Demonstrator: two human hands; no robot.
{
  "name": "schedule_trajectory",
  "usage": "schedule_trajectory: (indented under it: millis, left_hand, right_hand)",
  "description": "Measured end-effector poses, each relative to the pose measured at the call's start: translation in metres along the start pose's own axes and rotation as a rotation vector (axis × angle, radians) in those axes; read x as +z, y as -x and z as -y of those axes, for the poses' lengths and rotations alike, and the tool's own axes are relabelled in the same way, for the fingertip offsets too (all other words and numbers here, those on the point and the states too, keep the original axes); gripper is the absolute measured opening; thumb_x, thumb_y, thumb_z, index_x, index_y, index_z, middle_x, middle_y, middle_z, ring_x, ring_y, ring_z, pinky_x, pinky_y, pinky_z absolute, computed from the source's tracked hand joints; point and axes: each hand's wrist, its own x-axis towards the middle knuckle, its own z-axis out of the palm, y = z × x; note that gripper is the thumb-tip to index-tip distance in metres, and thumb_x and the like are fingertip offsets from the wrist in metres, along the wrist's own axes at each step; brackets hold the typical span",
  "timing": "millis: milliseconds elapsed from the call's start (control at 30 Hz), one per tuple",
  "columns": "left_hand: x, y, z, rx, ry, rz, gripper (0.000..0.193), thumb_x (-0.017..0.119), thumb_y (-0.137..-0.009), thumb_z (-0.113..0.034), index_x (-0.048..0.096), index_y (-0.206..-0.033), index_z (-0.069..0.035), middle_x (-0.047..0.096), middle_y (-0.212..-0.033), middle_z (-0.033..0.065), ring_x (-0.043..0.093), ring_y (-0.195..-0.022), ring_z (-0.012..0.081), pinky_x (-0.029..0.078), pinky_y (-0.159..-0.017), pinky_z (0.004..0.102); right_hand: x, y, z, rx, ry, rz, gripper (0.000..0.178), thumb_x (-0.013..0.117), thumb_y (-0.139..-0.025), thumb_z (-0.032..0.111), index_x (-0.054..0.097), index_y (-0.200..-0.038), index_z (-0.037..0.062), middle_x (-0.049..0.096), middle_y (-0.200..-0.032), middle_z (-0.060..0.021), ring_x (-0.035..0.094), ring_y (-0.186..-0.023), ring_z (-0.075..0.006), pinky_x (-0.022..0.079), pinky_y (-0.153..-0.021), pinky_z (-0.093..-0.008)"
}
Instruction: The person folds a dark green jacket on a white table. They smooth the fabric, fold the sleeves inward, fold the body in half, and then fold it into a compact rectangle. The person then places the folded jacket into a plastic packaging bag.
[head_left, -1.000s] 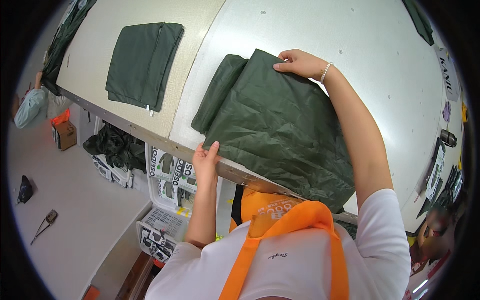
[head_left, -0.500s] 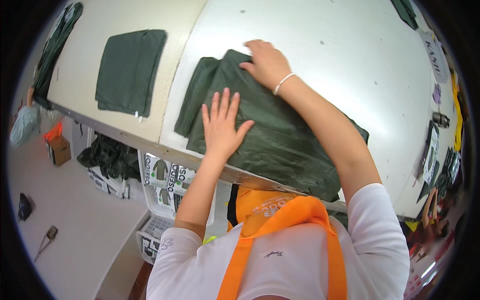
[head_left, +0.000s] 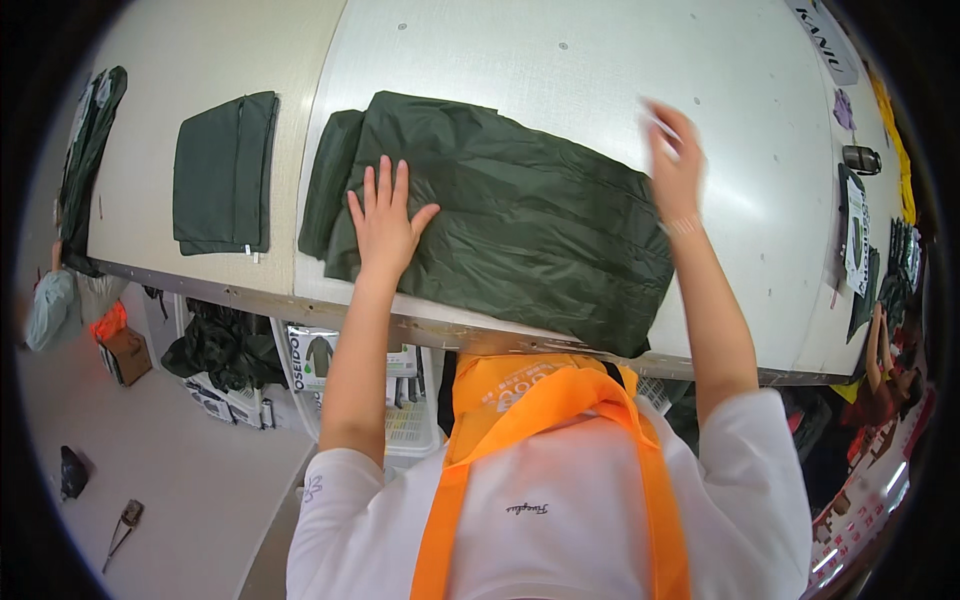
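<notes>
A large piece of thin, crinkled dark green fabric (head_left: 520,220) lies folded on the pale table, with a narrower folded strip along its left side. My left hand (head_left: 388,228) rests flat on its left part, fingers spread. Beyond its right end, my right hand (head_left: 678,165) is lifted over the bare tabletop, wrist close to the fabric's edge. Motion blurs its fingertips, but thumb and fingers look apart with nothing between them. To the left sits a neatly folded dark green square (head_left: 222,175) with small white tags at its near edge.
Another dark green bundle (head_left: 88,165) lies at the table's far left. A dark cylindrical object (head_left: 861,159), a purple cloth (head_left: 843,109) and printed packages (head_left: 855,235) line the right side. Below the front edge stand white baskets (head_left: 412,425) and a brown box (head_left: 126,356). Other people are at both sides.
My right hand has swept right, from the fabric's far left edge to past its right end. The fabric's right part now lies uncovered. My left hand stays flat on it.
</notes>
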Motion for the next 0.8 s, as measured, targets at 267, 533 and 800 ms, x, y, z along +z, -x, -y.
schedule_trajectory:
  millis: [267,533,800]
  left_hand:
    - [-0.05,0.034,-0.174,0.23,0.233,-0.025,0.058,0.053,-0.088,-0.035,0.037,-0.14,-0.014,0.031,-0.147,0.0121,0.027,-0.135,0.0309,0.021,-0.109,0.0487]
    - [0.014,0.024,-0.15,0.22,0.409,0.015,0.061,0.045,-0.092,-0.044,0.032,-0.143,-0.015,0.023,-0.151,0.0105,0.018,-0.139,0.0294,0.012,-0.112,0.0477]
    - [-0.096,0.073,-0.178,-0.208,2.222,0.582,0.051,0.035,-0.099,-0.036,0.034,-0.141,-0.007,0.035,-0.145,0.0094,0.022,-0.139,0.0193,0.016,-0.113,0.036]
  right_hand:
    - [-0.092,0.205,-0.059,0.987,-0.292,0.006,0.065,0.062,-0.09,0.028,0.031,-0.139,0.0005,0.057,-0.113,-0.0143,0.054,-0.1,-0.0183,0.044,-0.087,-0.0314]
    - [-0.098,0.187,-0.029,0.663,-0.433,0.158,0.091,0.064,-0.087,0.019,-0.002,-0.149,0.0107,0.04,-0.136,-0.0206,0.048,-0.114,-0.0231,0.041,-0.094,-0.0303]
    - [-0.077,0.122,0.159,-0.098,-0.037,0.372,0.036,0.07,-0.08,0.021,0.061,-0.11,0.0037,0.069,-0.079,-0.0122,0.066,-0.059,-0.0239,0.052,-0.058,-0.0366]
